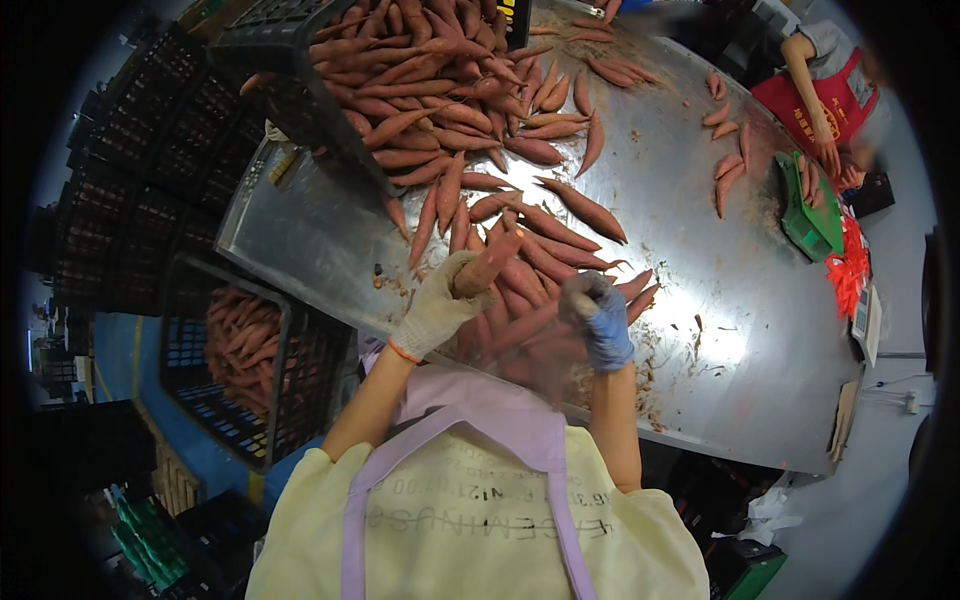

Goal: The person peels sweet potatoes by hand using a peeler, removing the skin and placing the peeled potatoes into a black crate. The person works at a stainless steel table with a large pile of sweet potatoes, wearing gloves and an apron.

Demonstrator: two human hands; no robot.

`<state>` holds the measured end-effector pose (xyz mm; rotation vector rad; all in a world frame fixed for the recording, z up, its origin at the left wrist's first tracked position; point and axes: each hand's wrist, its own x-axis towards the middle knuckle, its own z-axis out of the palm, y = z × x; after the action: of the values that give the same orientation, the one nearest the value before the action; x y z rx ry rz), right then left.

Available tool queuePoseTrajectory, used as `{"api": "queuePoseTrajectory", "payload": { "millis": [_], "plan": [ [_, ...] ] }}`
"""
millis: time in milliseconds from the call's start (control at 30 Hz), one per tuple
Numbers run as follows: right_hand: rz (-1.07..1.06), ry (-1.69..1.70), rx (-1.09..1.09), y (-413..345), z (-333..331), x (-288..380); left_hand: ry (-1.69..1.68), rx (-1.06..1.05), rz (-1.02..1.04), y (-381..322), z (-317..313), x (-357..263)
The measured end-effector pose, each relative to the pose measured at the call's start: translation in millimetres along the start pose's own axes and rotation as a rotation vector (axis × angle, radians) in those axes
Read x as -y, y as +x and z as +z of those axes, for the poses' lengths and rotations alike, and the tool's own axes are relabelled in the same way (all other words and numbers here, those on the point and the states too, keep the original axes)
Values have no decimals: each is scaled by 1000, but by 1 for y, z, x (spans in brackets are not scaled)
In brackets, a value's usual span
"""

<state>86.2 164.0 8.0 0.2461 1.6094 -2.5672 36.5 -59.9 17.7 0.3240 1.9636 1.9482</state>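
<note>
My left hand (448,301), in a whitish knit glove with an orange cuff, grips a sweet potato (491,262) that points up and away, its far tip cut or broken. To its right my right hand (598,315), in a grey and blue glove, is curled with fingers bent; whether it holds something small cannot be told. Loose sweet potatoes (525,281) lie beneath and between both hands on the metal table (727,300). Beyond them, a large heap of sweet potatoes (427,90) spills from a tilted black plastic crate (345,127).
A black crate (281,375) of sweet potatoes stands below the table's left edge. At right are a green tray (806,225) with sweet potatoes, red netting (849,262) and a scale (864,319). A co-worker in a red apron (825,105) stands across the table. Debris lies near my right hand.
</note>
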Motion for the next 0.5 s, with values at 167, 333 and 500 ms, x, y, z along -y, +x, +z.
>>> {"api": "queuePoseTrajectory", "payload": {
  "millis": [167,333,500],
  "plan": [
    [-348,-631,-96,9,0,-26,-412,14,-22,7,-2,4],
    [-108,-346,16,3,-2,-28,-1113,-174,-105,10,-5,2],
    [14,-469,215,-9,10,-27,-1119,-284,-135,11,-9,8]
  ]
}}
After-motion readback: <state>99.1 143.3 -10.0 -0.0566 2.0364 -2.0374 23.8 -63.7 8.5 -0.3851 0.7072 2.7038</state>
